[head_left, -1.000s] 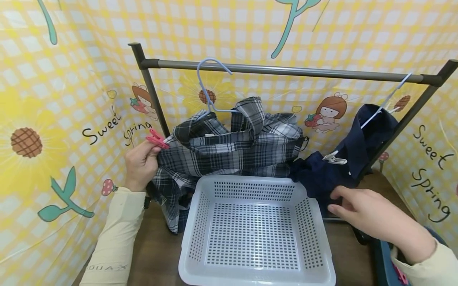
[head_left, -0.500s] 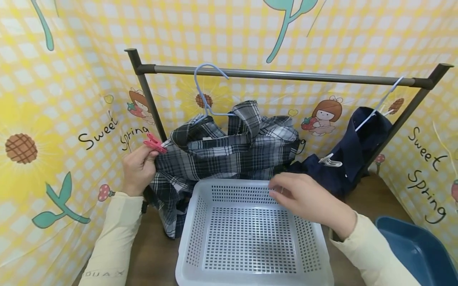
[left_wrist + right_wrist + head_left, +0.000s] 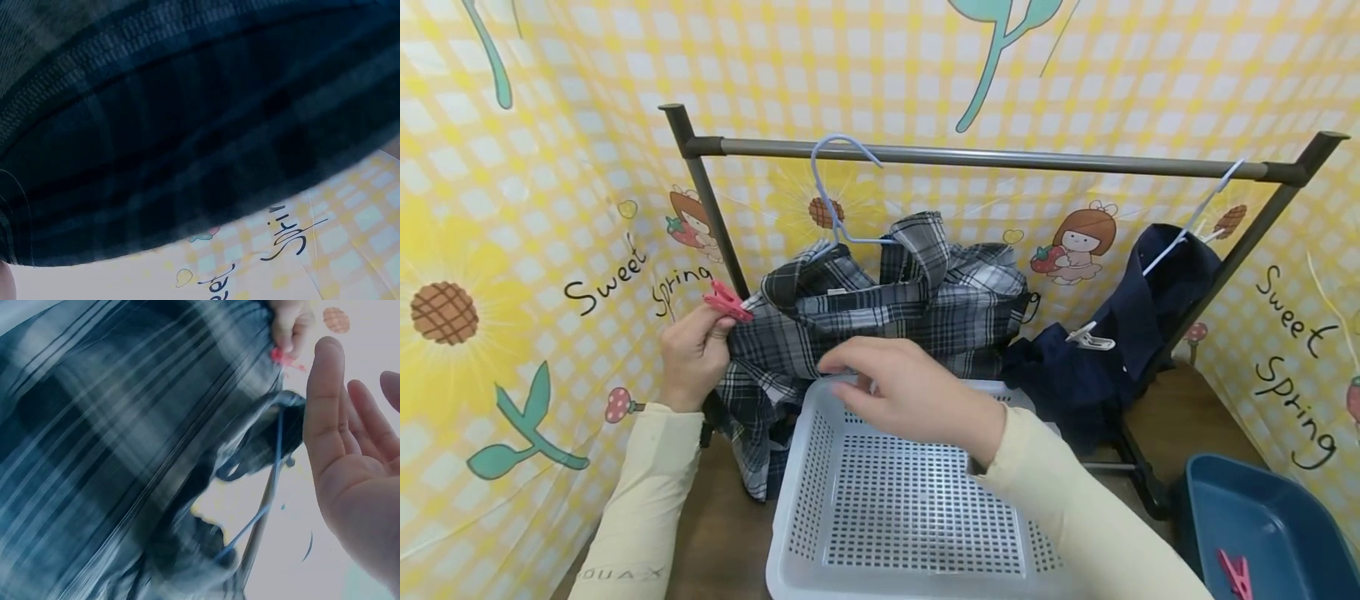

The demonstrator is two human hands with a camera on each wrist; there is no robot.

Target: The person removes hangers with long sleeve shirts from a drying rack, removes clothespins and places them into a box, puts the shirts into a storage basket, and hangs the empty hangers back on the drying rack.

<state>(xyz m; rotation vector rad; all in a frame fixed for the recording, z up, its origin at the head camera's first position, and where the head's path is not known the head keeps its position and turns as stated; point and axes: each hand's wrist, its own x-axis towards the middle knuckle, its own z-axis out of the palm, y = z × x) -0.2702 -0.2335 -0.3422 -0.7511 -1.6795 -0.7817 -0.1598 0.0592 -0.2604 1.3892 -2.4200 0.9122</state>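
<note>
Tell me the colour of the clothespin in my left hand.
The clothespin in your left hand is pink; it shows best in the head view.

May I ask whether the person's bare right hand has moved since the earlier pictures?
Yes, in the head view the right hand moved left across the white perforated plastic basket.

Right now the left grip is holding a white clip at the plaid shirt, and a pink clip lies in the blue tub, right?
Not quite: the clip in the left grip is pink, not white, as the head view shows. It is at the plaid shirt, and another pink clip does lie in the blue tub.
</note>
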